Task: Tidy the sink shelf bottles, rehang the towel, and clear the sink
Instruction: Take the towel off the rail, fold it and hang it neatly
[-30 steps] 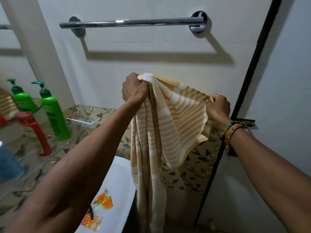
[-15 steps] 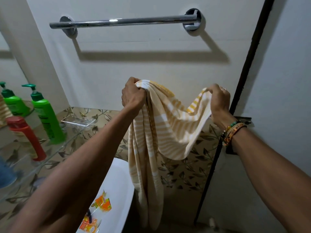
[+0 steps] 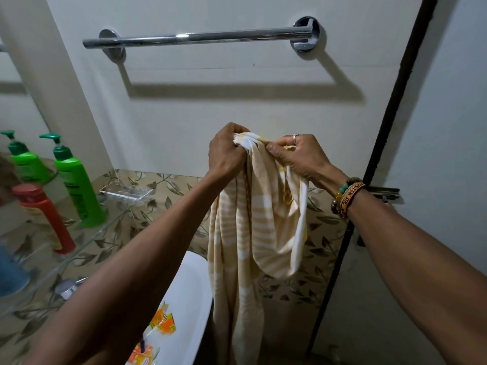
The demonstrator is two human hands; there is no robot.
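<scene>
While both arms reach forward toward the white wall, the left grip point(image 3: 226, 151) is closed round the bunched top edge of the towel point(image 3: 253, 227), its fingers curled over the yellow-and-white striped cloth. The right grip point(image 3: 303, 156) pinches the same bunch just beside it, thumb pressed to the fabric, so that the two hands almost meet. A ring point(image 3: 295, 138) shows on one right finger, and beaded bracelets point(image 3: 347, 196) circle that wrist. From the hands the towel hangs in long folds: one loop droops under the right wrist, and the rest falls past the edge of the sink point(image 3: 192, 285) and out of the bottom of the view. The cloth is held well below the chrome towel rail point(image 3: 197, 36) and does not touch it. Orange sachets point(image 3: 163, 320) lie in the white sink at lower left, partly hidden by the left forearm. On the glass shelf point(image 3: 87, 241) along the left wall stands a green pump bottle point(image 3: 76, 185). A red bottle point(image 3: 44, 217) stands nearer the camera, and a clear soap dish point(image 3: 126, 192) rests at the far end near the corner. The green bottle's reflection shows in the mirror point(image 3: 15, 106) behind it.
</scene>
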